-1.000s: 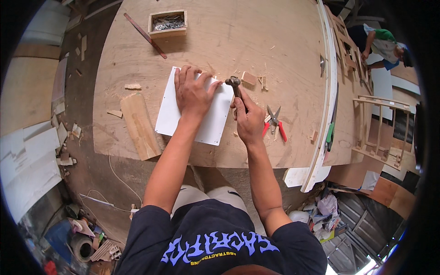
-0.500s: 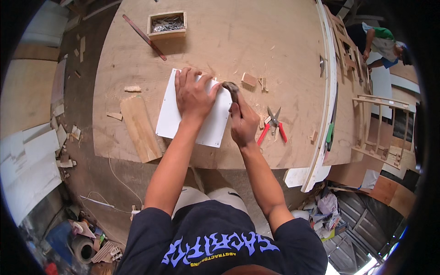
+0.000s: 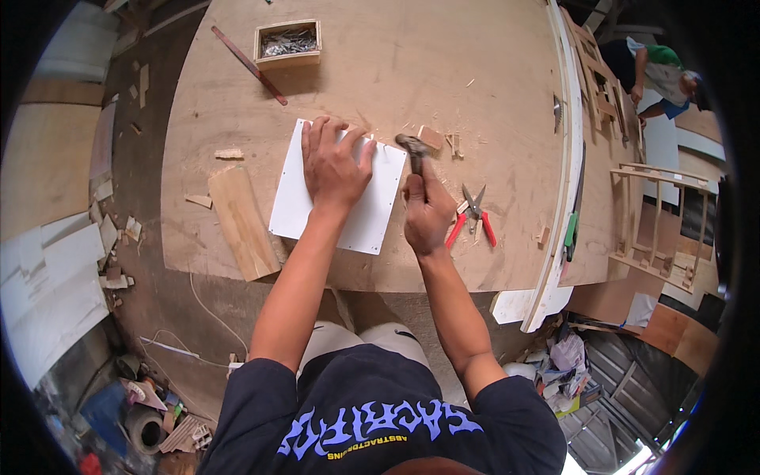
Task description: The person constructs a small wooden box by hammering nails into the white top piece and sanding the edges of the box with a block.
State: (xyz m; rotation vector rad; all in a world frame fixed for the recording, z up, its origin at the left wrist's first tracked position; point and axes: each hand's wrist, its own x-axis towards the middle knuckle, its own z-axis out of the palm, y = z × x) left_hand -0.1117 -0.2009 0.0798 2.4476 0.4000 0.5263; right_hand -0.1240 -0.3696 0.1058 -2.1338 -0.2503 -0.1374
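A white board (image 3: 374,199) lies flat on the table (image 3: 499,103), near its lower edge. The left hand (image 3: 336,170) rests palm down on the board, fingers slightly apart and bent over its 12 o'clock edge. At the board's 2 o'clock corner is the head of a hammer (image 3: 412,146); whether they touch, one cannot tell. The person's right hand (image 3: 428,210) has its fingers clamped on the handle. A wood block (image 3: 431,137) lies just past the hammer, at 2 o'clock. Red-handled cutters (image 3: 475,210) lie at 4 o'clock, a plank (image 3: 241,222) at 8, a box (image 3: 289,60) of nails (image 3: 289,41) at 11, a reddish strip (image 3: 248,66) beside it
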